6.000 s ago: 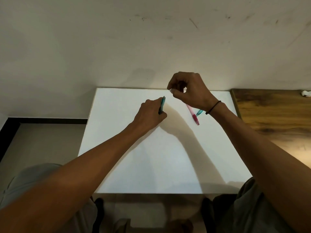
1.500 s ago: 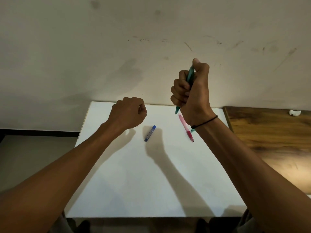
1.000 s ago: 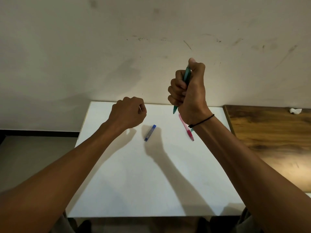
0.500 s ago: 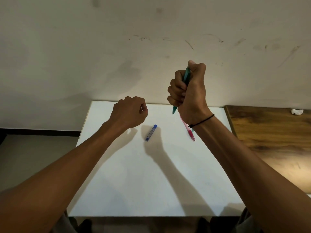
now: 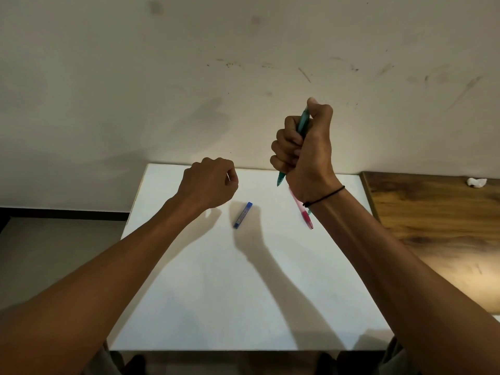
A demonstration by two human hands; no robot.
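My right hand (image 5: 305,147) is raised above the far edge of the white table (image 5: 243,293). It grips a teal pen (image 5: 302,121) upright in its fist, thumb on the top end and tip pointing down. My left hand (image 5: 209,182) hovers over the table's far left with its fingers curled, pinching what looks like a thin pale lead (image 5: 228,176). A small blue case (image 5: 242,215) lies on the table between my hands. A pink pen (image 5: 305,216) lies under my right wrist, partly hidden.
A wooden table (image 5: 433,217) adjoins the white one on the right, with a small white crumpled scrap (image 5: 476,182) at its far edge. A scuffed wall stands right behind both tables. Grey floor lies to the left.
Since 6 s ago the teal pen has passed from my left hand to my right, and the blue case now lies on the table. Over the last 1.5 s both hands stay almost still.
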